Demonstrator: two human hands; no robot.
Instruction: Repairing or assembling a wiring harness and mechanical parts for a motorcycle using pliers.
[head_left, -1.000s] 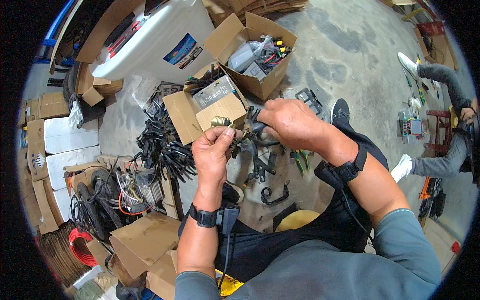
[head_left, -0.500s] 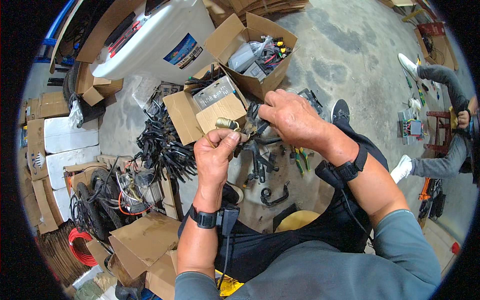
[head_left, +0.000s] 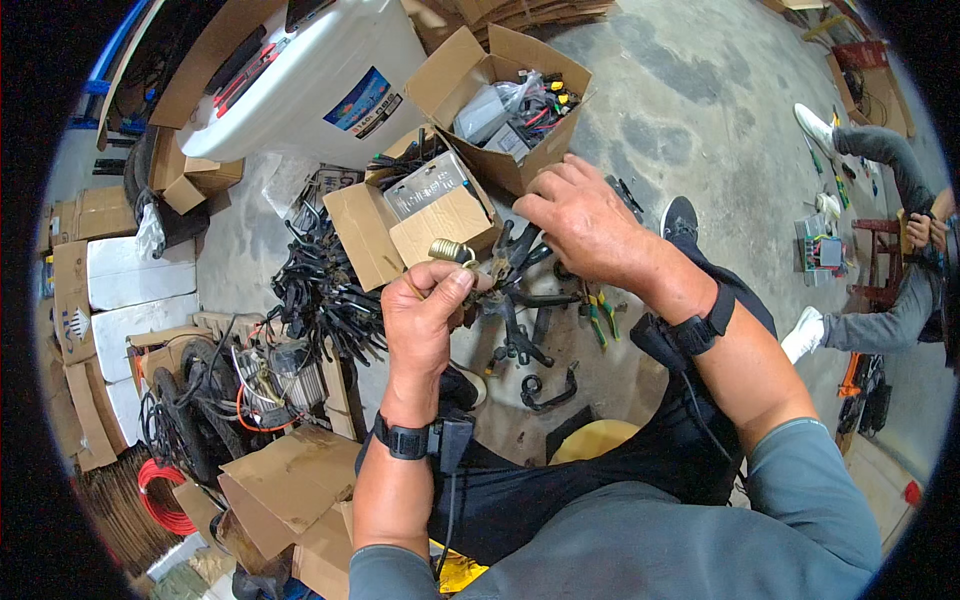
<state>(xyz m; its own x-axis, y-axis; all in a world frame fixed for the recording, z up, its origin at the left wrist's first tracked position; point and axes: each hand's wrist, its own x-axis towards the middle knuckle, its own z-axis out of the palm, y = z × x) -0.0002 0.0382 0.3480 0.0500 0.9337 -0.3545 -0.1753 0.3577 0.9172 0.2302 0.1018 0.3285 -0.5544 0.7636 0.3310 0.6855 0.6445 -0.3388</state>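
My left hand (head_left: 425, 310) is closed, thumb against forefinger, on a brass-coloured coil spring (head_left: 452, 249). The coils stick up above the fingers, with a hooked end by the thumb. Just to its right is a dark, branched metal bracket (head_left: 520, 255); where it meets the left fingers is hard to make out. My right hand (head_left: 585, 225) hovers over the bracket's right side with fingers curled in. Its fingertips are partly hidden, so whatever they pinch does not show. Below lie more black metal parts (head_left: 518, 338) and a curved black piece (head_left: 550, 390) on the floor.
Ahead stand an open carton (head_left: 555, 160) of wires and parts and a smaller carton (head_left: 365, 245). A heap of black stands (head_left: 320, 290) lies left. Green-handled pliers (head_left: 602, 318) rest on the floor. Another person (head_left: 880, 310) sits far right.
My right hand has shifted slightly up and right, away from the left, exposing more of the dark bracket. The left hand keeps the spring nearly in place.
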